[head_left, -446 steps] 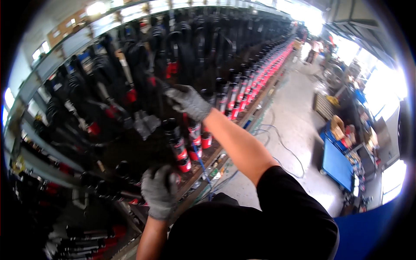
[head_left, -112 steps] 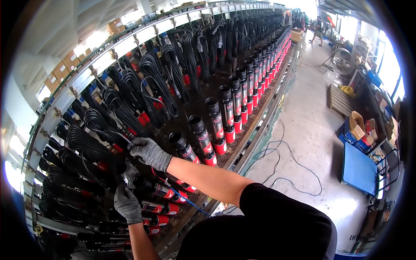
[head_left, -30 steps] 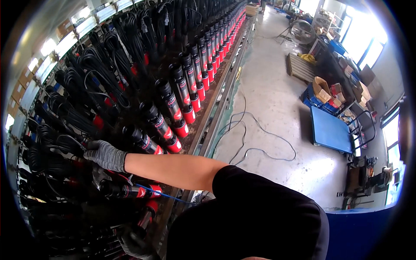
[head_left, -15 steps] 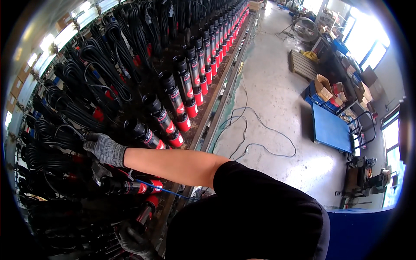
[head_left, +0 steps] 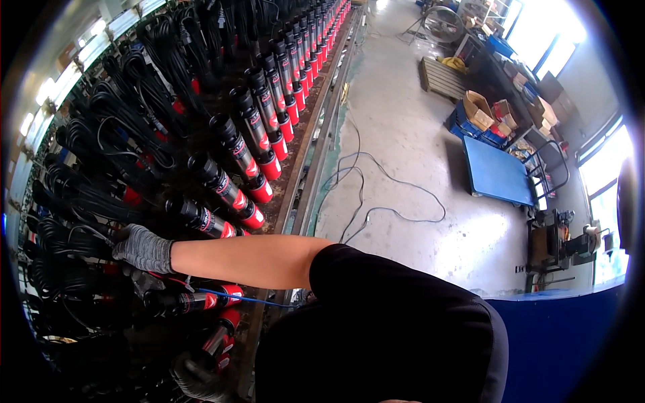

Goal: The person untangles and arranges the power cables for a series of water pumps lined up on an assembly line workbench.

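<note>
My right hand (head_left: 144, 248), in a grey knitted glove, reaches across to the left. Its fingers are closed on the end of a black cable (head_left: 101, 235), where that cable leaves its coil. Under the wrist run a thin red wire and a blue cable (head_left: 248, 297). Just below lies a pump (head_left: 191, 301), a black, silver and red cylinder tilted on its side. At the lower left my gloved left hand (head_left: 195, 379) is curled in shadow beside another pump (head_left: 218, 336); what its fingers hold, if anything, is too dark to make out.
Upright pumps (head_left: 232, 191) line the bench edge (head_left: 295, 215) into the distance, with coiled black cables (head_left: 121, 107) behind them. On the floor lies a loose cable (head_left: 403, 185). A blue cart (head_left: 497, 171), a pallet (head_left: 443, 78) and a fan (head_left: 443, 25) stand rightward.
My view has turned slightly, so pumps and floor things sit further left. My right hand stays at the cable end, now a little lower left in view. The left hand has barely moved.
</note>
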A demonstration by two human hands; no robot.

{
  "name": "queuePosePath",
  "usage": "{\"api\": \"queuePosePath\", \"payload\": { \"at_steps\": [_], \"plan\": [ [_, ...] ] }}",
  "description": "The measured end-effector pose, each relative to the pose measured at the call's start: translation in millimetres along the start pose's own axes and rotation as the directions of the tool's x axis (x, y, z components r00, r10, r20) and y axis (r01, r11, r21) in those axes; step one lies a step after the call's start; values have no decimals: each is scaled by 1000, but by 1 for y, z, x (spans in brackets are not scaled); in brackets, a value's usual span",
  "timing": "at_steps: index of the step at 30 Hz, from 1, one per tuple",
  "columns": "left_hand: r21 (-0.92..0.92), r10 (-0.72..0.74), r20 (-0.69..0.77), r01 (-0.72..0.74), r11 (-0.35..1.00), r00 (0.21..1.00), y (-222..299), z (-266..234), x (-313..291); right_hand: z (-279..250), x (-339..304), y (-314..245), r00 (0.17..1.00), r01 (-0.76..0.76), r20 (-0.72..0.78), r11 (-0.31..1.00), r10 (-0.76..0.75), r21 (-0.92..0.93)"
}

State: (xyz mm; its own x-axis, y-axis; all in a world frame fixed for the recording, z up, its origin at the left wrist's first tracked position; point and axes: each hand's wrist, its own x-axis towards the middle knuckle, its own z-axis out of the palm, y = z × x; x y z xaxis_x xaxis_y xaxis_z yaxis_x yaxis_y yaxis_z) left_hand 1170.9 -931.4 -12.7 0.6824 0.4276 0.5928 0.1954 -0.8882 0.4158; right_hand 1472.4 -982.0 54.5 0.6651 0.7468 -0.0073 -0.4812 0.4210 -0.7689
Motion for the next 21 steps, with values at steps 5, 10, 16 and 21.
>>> {"api": "queuePosePath", "payload": {
  "at_steps": [5, 10, 16, 21],
  "plan": [
    [21, -11, -1, 11, 1000, 1000, 4, 1, 5, -12, 23, 20, 997, 18, 67, 994, -25, 111],
    [-2, -3, 1, 3, 1000, 1000, -5, 1, 6, -13, 24, 19, 997, 36, 61, 999, -35, -17],
    [46, 45, 3, -45, 998, 999, -17, 4, 9, -18, 48, 36, 990, 139, 35, 990, -140, 16],
    [26, -4, 37, 3, 1000, 999, -37, 7, 16, -6, 18, 14, 996, 81, -23, 985, -86, -150]
  ]
}}
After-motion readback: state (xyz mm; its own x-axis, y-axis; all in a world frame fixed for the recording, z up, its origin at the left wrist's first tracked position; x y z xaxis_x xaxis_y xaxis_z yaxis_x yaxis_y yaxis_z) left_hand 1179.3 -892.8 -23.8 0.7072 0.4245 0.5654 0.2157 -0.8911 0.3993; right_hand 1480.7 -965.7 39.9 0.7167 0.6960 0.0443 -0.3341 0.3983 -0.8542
